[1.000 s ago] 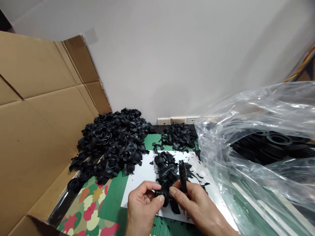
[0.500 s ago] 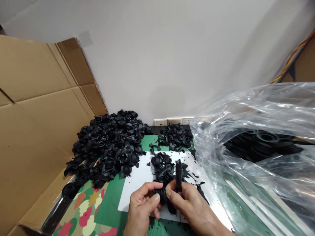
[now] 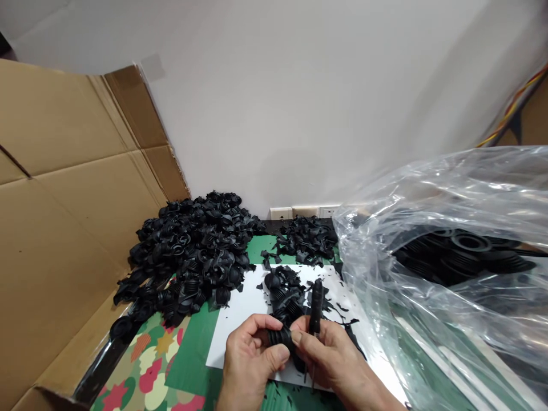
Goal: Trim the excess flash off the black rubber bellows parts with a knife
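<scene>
My left hand [image 3: 252,357] is closed on a black ribbed rubber bellows [image 3: 280,338], pinched between thumb and fingers over the white sheet. In my right hand [image 3: 329,348] is a tool with a black handle [image 3: 315,299] that stands up between the fingers. Thin metal prongs of the tool point down below that hand; its exact kind is unclear. The right thumb and fingertip press at the right side of the bellows. Just beyond both hands lies a small heap of black ribbed pieces [image 3: 282,291] with scraps.
A large pile of black rubber pieces [image 3: 192,251] stands at left by a cardboard box [image 3: 85,171]. Black scraps [image 3: 308,237] lie at the back near wall sockets [image 3: 281,213]. The white sheet [image 3: 231,325] rests on a green surface [image 3: 188,359]. At right, a clear plastic bag [image 3: 377,274] holds black parts.
The tool's handle has tilted slightly right, and its metal prongs show more below my right hand. The left thumb has shifted a little to the right on the bellows.
</scene>
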The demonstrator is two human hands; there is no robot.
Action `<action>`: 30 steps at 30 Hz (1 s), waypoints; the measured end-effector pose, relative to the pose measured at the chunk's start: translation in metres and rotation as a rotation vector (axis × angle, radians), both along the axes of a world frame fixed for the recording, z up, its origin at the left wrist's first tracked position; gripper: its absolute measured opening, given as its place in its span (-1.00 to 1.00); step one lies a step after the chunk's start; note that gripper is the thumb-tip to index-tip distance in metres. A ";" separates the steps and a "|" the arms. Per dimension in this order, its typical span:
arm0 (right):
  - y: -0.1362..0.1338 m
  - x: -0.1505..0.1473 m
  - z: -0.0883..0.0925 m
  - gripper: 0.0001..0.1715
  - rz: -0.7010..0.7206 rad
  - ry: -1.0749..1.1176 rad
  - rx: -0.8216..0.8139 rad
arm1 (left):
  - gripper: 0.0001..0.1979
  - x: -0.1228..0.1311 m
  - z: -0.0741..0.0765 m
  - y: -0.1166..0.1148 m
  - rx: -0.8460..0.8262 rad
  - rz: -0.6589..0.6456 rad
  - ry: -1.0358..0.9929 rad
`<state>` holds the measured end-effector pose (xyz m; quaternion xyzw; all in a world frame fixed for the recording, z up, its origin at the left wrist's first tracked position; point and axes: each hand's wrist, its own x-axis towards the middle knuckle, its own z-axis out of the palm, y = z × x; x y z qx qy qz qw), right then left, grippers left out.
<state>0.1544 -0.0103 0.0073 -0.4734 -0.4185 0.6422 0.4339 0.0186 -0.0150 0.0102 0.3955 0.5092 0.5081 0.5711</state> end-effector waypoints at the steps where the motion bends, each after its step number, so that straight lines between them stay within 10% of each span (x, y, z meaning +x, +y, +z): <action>1: 0.000 0.000 0.000 -0.63 -0.004 0.008 -0.013 | -0.76 -0.001 0.000 0.000 -0.001 -0.012 0.004; 30: 0.002 -0.002 -0.012 -0.58 0.009 0.076 -0.052 | -0.87 -0.001 -0.007 -0.003 0.109 0.074 0.210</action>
